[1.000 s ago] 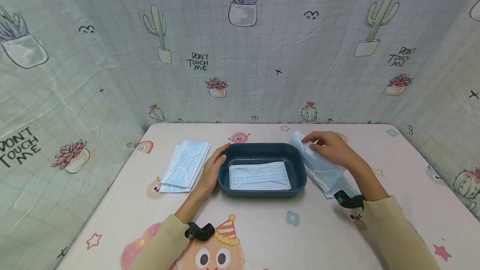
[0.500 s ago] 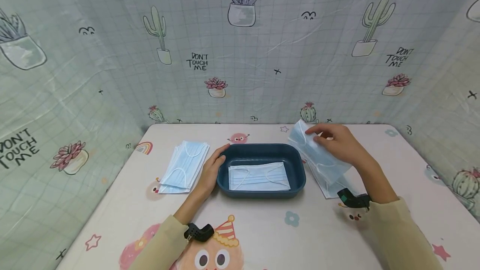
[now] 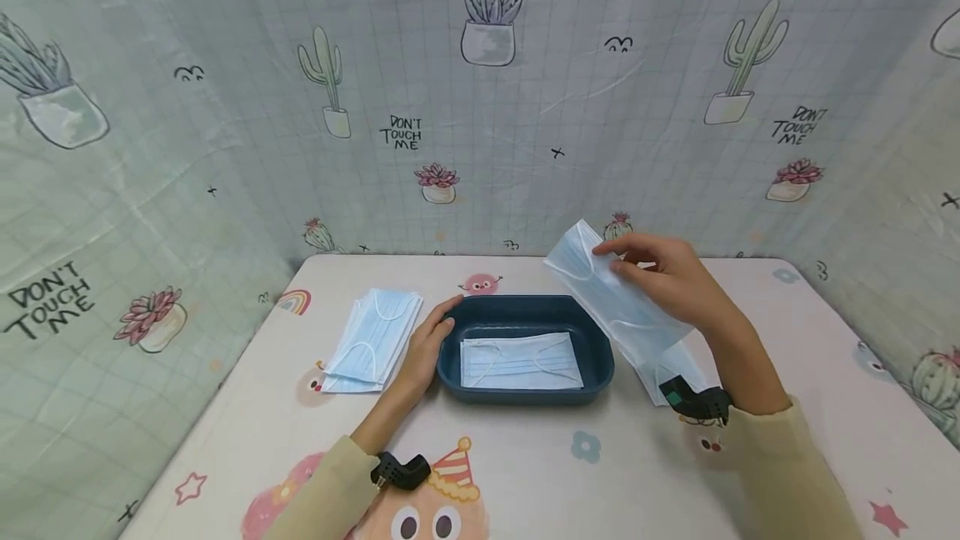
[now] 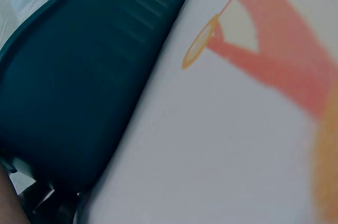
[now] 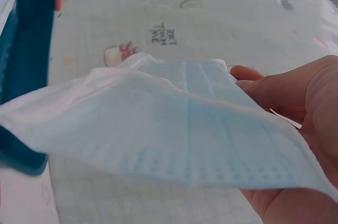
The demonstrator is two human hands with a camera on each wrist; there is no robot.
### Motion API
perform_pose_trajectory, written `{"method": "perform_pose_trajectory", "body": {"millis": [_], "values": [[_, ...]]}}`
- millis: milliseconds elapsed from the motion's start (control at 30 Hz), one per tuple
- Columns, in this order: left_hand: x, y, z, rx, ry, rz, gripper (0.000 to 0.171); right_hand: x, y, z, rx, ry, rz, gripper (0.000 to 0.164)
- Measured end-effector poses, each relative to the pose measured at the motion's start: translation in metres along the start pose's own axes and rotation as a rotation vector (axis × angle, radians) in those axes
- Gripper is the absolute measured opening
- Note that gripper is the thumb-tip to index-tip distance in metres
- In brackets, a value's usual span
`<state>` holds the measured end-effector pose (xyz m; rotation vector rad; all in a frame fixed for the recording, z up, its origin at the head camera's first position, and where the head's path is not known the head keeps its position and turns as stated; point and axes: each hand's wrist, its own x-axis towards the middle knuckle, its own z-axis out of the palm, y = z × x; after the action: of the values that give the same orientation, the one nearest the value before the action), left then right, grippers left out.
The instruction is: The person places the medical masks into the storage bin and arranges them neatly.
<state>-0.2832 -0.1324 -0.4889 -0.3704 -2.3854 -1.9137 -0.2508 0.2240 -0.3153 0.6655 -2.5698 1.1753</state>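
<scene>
In the head view my right hand (image 3: pixel 667 277) pinches a light blue face mask (image 3: pixel 626 298) by its edge. This mask is raised and tilted, its left end over the right rim of a dark blue tray (image 3: pixel 525 397). The right wrist view shows the held mask (image 5: pixel 158 123) spread close to the camera, with the thumb and fingers at its right edge. Below it lie more masks (image 3: pixel 678 369) on the table. My left hand (image 3: pixel 423 352) holds the tray's left end, fingers and thumb at the rim. Several flat masks (image 3: pixel 521 361) lie inside the tray.
Another stack of face masks (image 3: pixel 373 340) lies left of the tray, beside the left hand. The table (image 3: pixel 540 482) has a white cover with cartoon prints. A cactus-printed curtain (image 3: pixel 555 107) hangs behind it and at both sides.
My right hand has lifted the mask off the right-hand stack and moved it up and slightly left, towards the tray. The left hand has stayed on the tray.
</scene>
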Motion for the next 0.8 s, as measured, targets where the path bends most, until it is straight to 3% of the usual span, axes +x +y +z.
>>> {"method": "perform_pose_trajectory", "body": {"millis": [267,667,800], "values": [[-0.001,0.002,0.004,0.001,-0.011,0.001,0.044,0.022,-0.013,0.019,0.072,-0.147,-0.005,0.03],[-0.001,0.004,0.005,-0.002,-0.001,-0.009,0.044,0.037,-0.002,0.053,0.198,-0.256,0.012,0.032],[-0.001,0.005,0.002,0.003,0.004,-0.011,0.044,0.042,0.003,0.063,0.254,-0.292,-0.029,0.03]]}}
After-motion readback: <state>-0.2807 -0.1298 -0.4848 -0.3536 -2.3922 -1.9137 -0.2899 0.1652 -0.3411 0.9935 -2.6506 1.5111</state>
